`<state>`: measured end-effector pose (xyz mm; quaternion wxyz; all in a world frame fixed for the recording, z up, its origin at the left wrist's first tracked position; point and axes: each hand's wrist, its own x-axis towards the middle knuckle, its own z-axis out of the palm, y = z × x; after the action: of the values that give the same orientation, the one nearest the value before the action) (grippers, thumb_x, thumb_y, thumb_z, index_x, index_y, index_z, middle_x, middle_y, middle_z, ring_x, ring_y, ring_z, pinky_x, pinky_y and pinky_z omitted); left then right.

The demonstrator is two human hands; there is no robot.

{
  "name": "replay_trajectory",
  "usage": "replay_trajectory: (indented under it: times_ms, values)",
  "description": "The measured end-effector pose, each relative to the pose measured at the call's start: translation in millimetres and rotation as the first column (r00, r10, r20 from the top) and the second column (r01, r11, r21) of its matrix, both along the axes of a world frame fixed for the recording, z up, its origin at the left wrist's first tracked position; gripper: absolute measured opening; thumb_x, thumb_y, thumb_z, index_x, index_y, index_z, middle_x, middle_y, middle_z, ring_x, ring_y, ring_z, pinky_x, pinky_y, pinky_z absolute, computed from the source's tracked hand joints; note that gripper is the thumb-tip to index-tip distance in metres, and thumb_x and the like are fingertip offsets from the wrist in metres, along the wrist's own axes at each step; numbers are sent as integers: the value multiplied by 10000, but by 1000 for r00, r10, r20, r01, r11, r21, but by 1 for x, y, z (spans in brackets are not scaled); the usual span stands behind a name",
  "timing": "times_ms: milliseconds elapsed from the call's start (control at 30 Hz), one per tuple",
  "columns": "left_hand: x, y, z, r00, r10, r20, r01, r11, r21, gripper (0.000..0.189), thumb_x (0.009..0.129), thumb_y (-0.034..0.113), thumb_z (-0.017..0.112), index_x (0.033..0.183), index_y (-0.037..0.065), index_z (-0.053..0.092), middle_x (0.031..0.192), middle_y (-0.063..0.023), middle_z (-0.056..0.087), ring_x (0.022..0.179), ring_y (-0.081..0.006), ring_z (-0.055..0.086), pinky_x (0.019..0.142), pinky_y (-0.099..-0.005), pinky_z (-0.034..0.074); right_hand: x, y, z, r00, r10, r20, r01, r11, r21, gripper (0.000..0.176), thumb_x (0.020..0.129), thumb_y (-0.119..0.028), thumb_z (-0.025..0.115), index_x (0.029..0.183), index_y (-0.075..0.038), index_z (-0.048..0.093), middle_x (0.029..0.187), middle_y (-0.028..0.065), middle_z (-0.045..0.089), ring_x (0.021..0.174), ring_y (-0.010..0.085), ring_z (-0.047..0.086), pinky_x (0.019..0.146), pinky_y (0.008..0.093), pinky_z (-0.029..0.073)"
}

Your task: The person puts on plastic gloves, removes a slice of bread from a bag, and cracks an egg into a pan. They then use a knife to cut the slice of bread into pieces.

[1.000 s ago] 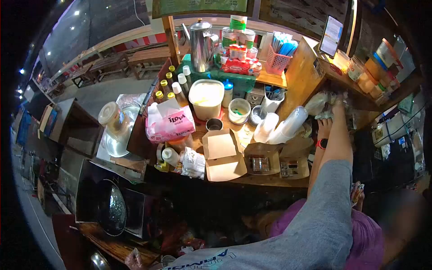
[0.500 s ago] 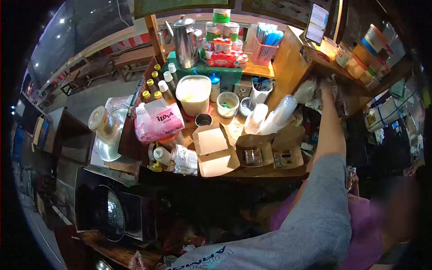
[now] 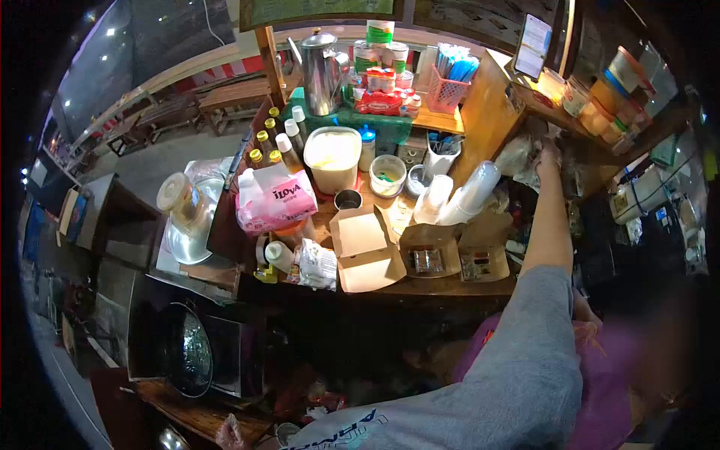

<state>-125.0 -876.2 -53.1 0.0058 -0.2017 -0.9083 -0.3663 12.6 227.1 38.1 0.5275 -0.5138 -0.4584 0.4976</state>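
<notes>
Over past the right end of the worktop point(image 3: 444, 288), the right hand point(image 3: 550, 155) is reaching deep into the shelf space of the wooden cabinet point(image 3: 480, 112), right by some clear plastic bags point(image 3: 514, 156). It's blurry and dim in there, so can't tell whether the fingers are spread or pinching anything. What looks like the left hand point(image 3: 229, 432) is half cut off at the bottom of the head view, and can't tell how its fingers sit either.

As for the boxes along the near edge, it's kinda halfway, I'd say. The middle box point(image 3: 444, 241) and the right box point(image 3: 491, 241) stand open, each with small packets point(image 3: 428, 262) inside. The big box point(image 3: 370, 270) just left of them is open too, and all I can see in it is bare cardboard. So two have something in, one doesn't seem to, and none of the three is closed. Stacked cups point(image 3: 471, 196) lean just behind them, and a pink tissue pack point(image 3: 277, 201) sits near the left edge. Somebody in a purple top point(image 3: 604, 390) is close by on the right.
</notes>
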Motion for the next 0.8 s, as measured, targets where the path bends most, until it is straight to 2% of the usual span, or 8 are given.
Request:
replay_trajectory:
  times_ms: [167,233,300,400,433,533,567,800]
  values:
    - [2,5,11,985,87,146,-63,985,-162,388,976,200,611,1354,115,589,1226,-212,653,907,-224,693,805,-306,554,1,-101,39,960,-132,247,113,989,93,393,887,-263,641,1200,-27,657,1162,145,653,1048,253,604,867,411,479]
    - [2,-3,1,944,308,120,-270,928,-258,222,878,210,623,900,-8,660,743,-156,623,694,-323,577,640,-473,424,-5,-96,6,933,-352,73,292,860,419,273,912,-241,615,1029,-7,694,980,102,703,825,210,658,754,351,518]
    - [6,15,9,974,140,-177,-148,989,-30,260,906,237,610,954,-9,678,762,-137,634,683,-260,568,608,-440,405,-42,-233,61,809,-577,116,367,648,668,251,905,-235,634,973,-9,719,925,90,721,841,236,677,791,374,520]
    - [0,-13,4,992,88,-95,-109,965,-237,276,919,256,608,985,0,684,790,-182,641,751,-380,607,646,-468,453,-100,-338,75,969,-112,-220,243,578,779,185,882,-116,649,972,38,699,961,144,712,900,220,669,844,333,523]
    - [-1,-7,0,990,95,-104,-90,995,51,274,942,223,591,1038,-16,684,793,-171,648,709,-339,616,632,-432,464,-117,-370,77,973,31,-229,183,505,843,170,882,-100,638,958,41,696,948,154,710,889,215,669,842,326,525]
    - [0,1,33,987,129,-94,-102,963,249,182,936,99,592,956,-46,700,853,-138,713,733,-200,665,668,-307,504,-166,-504,103,906,386,-175,-24,459,888,150,832,-51,593,914,32,688,907,148,705,877,238,673,838,325,524]
    - [7,8,55,990,124,-60,-94,929,359,266,966,212,569,973,-13,711,838,-107,707,770,-203,651,775,-359,512,-169,-544,118,955,296,28,-107,254,961,128,787,-24,616,886,18,685,885,146,703,867,259,680,829,327,531]
    - [134,-86,99,960,225,-168,-144,908,394,148,827,83,686,942,1,728,898,-151,732,823,-260,715,748,-352,559,-153,-855,176,320,914,251,-71,-241,968,32,793,-37,658,813,-56,673,772,86,686,755,256,690,738,431,577]
